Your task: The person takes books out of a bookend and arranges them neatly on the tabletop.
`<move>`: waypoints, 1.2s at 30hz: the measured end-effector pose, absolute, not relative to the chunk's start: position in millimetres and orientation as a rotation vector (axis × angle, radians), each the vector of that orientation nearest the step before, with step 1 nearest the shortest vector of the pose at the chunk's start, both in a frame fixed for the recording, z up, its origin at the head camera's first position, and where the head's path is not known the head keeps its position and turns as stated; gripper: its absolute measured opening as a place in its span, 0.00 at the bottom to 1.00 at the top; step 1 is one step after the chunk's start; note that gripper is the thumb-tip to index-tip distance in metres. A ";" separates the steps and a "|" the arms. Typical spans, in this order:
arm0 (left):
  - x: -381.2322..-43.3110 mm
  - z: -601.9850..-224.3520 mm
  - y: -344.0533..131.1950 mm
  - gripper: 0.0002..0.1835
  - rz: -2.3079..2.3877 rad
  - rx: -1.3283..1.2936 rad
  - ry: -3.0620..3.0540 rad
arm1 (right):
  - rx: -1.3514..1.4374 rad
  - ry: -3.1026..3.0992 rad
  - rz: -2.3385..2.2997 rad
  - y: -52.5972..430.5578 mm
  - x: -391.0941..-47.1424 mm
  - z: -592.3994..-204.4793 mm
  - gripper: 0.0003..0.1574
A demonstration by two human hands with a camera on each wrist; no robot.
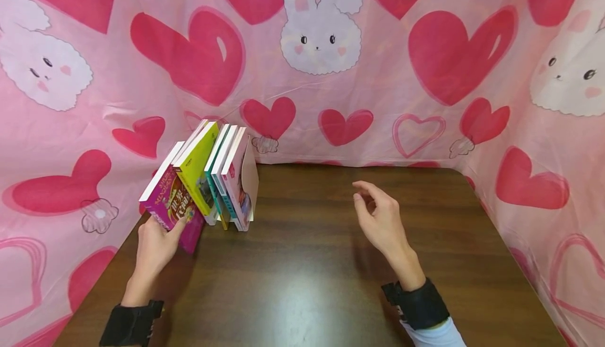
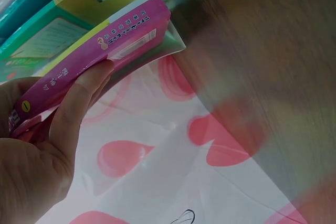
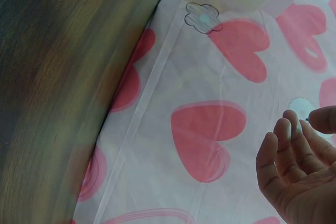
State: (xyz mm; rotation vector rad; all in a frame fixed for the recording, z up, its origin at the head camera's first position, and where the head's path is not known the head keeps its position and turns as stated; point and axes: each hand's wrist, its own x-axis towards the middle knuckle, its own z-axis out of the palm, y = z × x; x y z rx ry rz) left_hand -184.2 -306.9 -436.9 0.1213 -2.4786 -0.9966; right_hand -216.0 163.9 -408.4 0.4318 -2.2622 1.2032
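At the row's left end, the left hand (image 1: pixel 157 247) grips the purple book (image 1: pixel 176 205) between thumb and fingers, tilted. Just right of it, in its way on that side, stand the yellow-green book (image 1: pixel 195 169), the pink book (image 1: pixel 236 187) and a cream panel (image 1: pixel 251 176). Well apart, the right hand (image 1: pixel 384 223), loosely curled, holds nothing above the table (image 1: pixel 302 263). Printed cloth (image 1: pixel 331 92) hangs around.

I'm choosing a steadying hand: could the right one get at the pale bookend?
Probably yes: the right hand holds nothing, and nothing visible stands between it and the pale bookend.
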 end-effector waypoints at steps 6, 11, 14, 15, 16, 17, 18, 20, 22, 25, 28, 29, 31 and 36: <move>-176.8 -435.8 -304.7 0.26 -0.978 0.136 -2.470 | 0.439 -2.265 1.204 163.1 -217.1 -407.9 0.13; -171.3 -433.8 -300.7 0.26 -0.978 0.163 -2.465 | 0.445 -2.260 1.205 162.3 -218.2 -408.2 0.14; -168.9 -431.4 -298.9 0.26 -0.979 0.183 -2.463 | 0.448 -2.265 1.205 161.5 -218.3 -408.1 0.14; -168.0 -430.4 -298.5 0.26 -0.978 0.189 -2.463 | 0.447 -2.268 1.207 161.2 -218.1 -408.0 0.14; -166.9 -429.4 -298.2 0.26 -0.981 0.194 -2.462 | 0.448 -2.269 1.207 160.9 -217.9 -407.7 0.14; -165.8 -428.5 -297.9 0.26 -0.980 0.200 -2.461 | 0.446 -2.270 1.206 160.8 -217.7 -407.5 0.14; -164.5 -427.6 -297.5 0.26 -0.980 0.206 -2.462 | 0.447 -2.270 1.205 160.8 -217.6 -407.4 0.14; -161.5 -426.5 -296.8 0.26 -0.977 0.213 -2.463 | 0.446 -2.269 1.205 160.6 -217.3 -407.1 0.14; -158.4 -426.2 -296.0 0.26 -0.973 0.218 -2.463 | 0.449 -2.270 1.202 160.5 -217.2 -407.2 0.14; -154.3 -426.8 -294.9 0.25 -0.954 0.214 -2.463 | 0.449 -2.274 1.203 160.6 -217.0 -407.5 0.14; -149.9 -427.1 -293.9 0.25 -0.941 0.204 -2.453 | 0.447 -2.280 1.205 160.7 -216.8 -407.6 0.14; -148.5 -427.3 -293.7 0.24 -0.936 0.203 -2.449 | 0.446 -2.281 1.205 160.6 -216.4 -407.6 0.14; -145.3 -427.4 -292.9 0.23 -0.926 0.202 -2.435 | 0.445 -2.283 1.208 160.5 -215.7 -407.6 0.14; -137.5 -427.2 -291.9 0.19 -0.882 0.208 -2.403 | 0.450 -2.276 1.203 160.0 -215.4 -407.7 0.14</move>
